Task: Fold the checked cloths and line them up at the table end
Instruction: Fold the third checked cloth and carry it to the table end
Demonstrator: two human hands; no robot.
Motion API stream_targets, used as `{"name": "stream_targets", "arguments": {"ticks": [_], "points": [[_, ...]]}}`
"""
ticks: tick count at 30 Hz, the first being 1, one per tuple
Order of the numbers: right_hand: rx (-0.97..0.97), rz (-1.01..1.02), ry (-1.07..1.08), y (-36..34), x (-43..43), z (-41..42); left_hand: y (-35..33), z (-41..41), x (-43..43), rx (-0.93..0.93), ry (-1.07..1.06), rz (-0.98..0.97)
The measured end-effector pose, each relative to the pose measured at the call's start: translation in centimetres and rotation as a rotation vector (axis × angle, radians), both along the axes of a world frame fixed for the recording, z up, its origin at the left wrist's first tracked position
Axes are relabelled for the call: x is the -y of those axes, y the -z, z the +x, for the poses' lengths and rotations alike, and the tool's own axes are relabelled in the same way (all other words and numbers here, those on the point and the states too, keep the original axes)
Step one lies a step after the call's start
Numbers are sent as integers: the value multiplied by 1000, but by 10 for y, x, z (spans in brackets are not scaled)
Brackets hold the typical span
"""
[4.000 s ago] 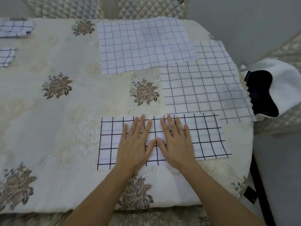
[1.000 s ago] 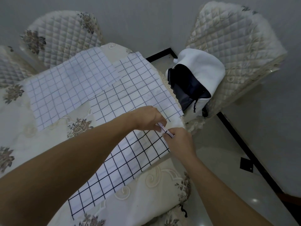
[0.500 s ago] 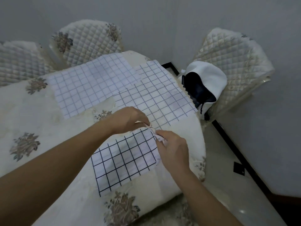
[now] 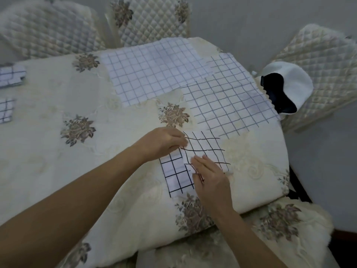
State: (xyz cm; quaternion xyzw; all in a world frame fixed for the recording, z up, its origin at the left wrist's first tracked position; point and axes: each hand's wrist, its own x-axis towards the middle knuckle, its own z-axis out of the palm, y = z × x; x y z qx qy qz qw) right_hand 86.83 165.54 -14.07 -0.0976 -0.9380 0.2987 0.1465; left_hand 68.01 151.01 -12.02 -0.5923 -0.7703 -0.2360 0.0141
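On the cream flowered tablecloth (image 4: 48,151), the folded white cloth with bold black checks (image 4: 176,176) lies under the left hand (image 4: 164,144) and right hand (image 4: 210,176). Just behind it spreads a thin-checked white cloth (image 4: 228,101), with a finer-checked white cloth (image 4: 154,74) behind-left. Small folded checked cloths (image 4: 11,76) (image 4: 5,111) sit far left. A white-and-black bag (image 4: 293,84) lies behind-right on a quilted chair (image 4: 328,60).

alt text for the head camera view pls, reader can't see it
A person folds a black-checked cloth on a floral-covered table: the left hand holds its folded edge and the right hand presses flat on it. Beyond, a blue-checked cloth overlaps a grey-checked cloth, both unfolded, and two folded cloths sit at the left edge.
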Motion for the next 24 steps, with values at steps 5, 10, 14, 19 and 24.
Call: {"name": "stream_targets", "arguments": {"ticks": [5, 10, 14, 19, 24], "points": [[60, 50, -55, 37, 15, 6, 43, 12, 25, 56, -16, -20], [112, 88, -124, 65, 22, 13, 76, 20, 37, -3, 2, 9], [112, 96, -184, 77, 19, 17, 83, 23, 38, -69, -33, 32], [117, 96, -236, 89, 20, 22, 96, 25, 52, -10, -87, 15], [123, 139, -268, 84, 24, 23, 101, 29, 60, 24, -98, -36]]}}
